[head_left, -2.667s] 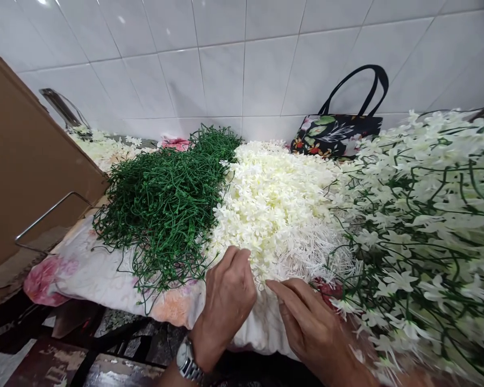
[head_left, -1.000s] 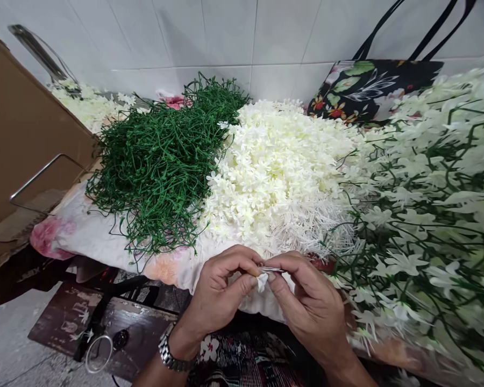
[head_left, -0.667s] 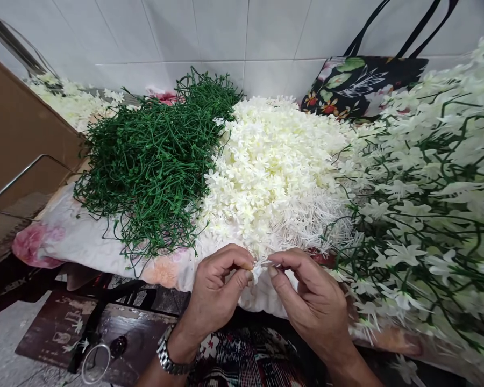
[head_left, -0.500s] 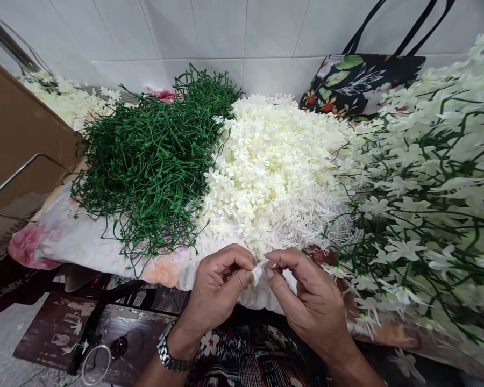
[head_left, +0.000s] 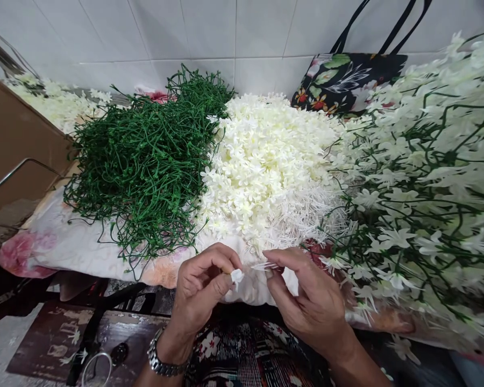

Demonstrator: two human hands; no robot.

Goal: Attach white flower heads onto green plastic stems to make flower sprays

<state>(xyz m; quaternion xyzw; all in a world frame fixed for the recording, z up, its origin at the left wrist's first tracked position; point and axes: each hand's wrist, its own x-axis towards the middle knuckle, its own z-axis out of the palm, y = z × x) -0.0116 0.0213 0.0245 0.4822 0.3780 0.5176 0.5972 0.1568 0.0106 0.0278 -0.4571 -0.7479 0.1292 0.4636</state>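
Between the thumb and forefinger of my left hand (head_left: 205, 285) is a small white artificial flower (head_left: 236, 276). My right hand (head_left: 306, 293) pinches a thin white stamen piece (head_left: 265, 265), its fine strands pointing left toward the flower. A short gap separates the two. Ahead of my hands spreads a heap of loose white petals (head_left: 266, 156). Against its near right side lies a pile of white stamens (head_left: 312, 212). A tangled mound of green plastic stems (head_left: 141, 166) sits to the left of the petals.
Assembled white flowers on green stems (head_left: 427, 204) crowd the right side. A black floral bag (head_left: 347, 83) leans on the tiled wall. At left stands a cardboard box (head_left: 20, 145). A floral cloth (head_left: 80, 244) covers the work surface; a worn brown board (head_left: 129, 328) is lower left.
My hands have drawn apart. The left hand moved left with the white flower, and the stamen piece now shows separately in my right fingers. The view has shifted slightly right.
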